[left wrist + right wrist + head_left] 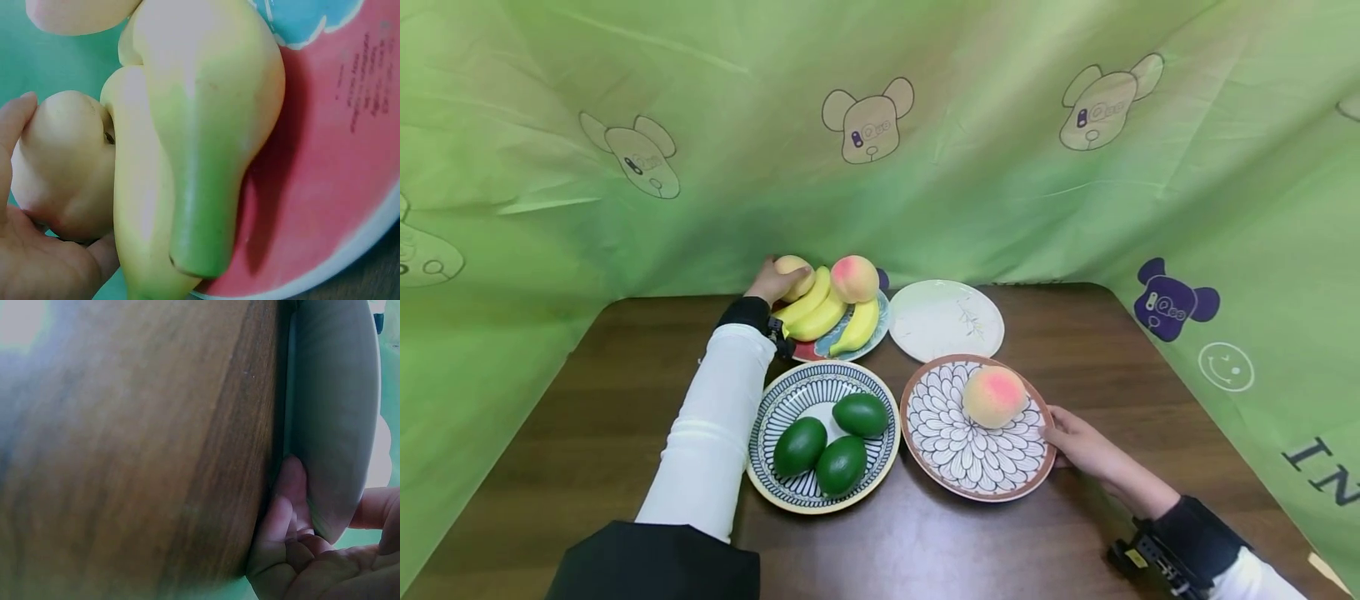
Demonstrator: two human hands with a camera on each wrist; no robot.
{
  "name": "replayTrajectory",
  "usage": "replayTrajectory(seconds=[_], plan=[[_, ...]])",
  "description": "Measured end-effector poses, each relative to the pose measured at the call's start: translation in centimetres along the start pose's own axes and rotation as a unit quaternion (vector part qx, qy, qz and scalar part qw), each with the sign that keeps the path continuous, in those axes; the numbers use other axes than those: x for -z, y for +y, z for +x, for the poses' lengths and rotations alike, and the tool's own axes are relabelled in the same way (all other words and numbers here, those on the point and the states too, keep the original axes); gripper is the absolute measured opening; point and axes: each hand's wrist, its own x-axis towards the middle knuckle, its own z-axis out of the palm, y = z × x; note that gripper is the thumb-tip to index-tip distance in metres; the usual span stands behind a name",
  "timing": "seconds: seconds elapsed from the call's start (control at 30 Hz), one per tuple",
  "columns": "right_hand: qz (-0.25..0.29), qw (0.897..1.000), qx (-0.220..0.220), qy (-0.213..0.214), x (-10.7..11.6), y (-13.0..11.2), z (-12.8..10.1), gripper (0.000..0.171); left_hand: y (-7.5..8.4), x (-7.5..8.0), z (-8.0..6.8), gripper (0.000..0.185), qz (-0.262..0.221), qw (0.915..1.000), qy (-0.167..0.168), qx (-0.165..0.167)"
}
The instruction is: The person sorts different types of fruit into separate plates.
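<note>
At the back left, my left hand (769,282) grips a peach (795,275) beside the bananas (820,312). The left wrist view shows the thumb and fingers around that pale peach (65,162), right against a banana (140,181). These bananas and a second peach (854,279) lie on a red and blue plate (880,321). My right hand (1078,442) holds the right rim of a brown-edged, petal-patterned plate (940,429), thumb on top. Its other fingers (275,531) are tucked beneath the rim in the right wrist view. Another peach (994,397) sits on this plate.
A blue-and-white patterned bowl (760,454) with several dark green avocados (841,467) stands left of the petal-patterned plate. Behind that plate is a white oval plate (932,321). A green cloth (985,208) hangs along the back of the brown table (587,433).
</note>
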Motion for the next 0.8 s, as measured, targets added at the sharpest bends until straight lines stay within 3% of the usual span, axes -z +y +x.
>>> replayTrajectory(seconds=[0.37,0.53,0.8], plan=[[0.005,1.000,0.006,-0.002,0.0,-0.1,-0.2,0.057,0.2,-0.3,-1.1,0.085,-0.014,0.9997,0.021,0.000],[0.005,1.000,0.002,-0.002,-0.1,-0.2,-0.2,0.057,0.0,0.0,-1.0,0.088,-0.026,0.9990,0.033,-0.018],[-0.005,1.000,-0.007,0.007,-0.1,-0.2,-0.2,0.058,0.0,1.1,-1.0,0.090,-0.006,0.9977,0.048,-0.048]])
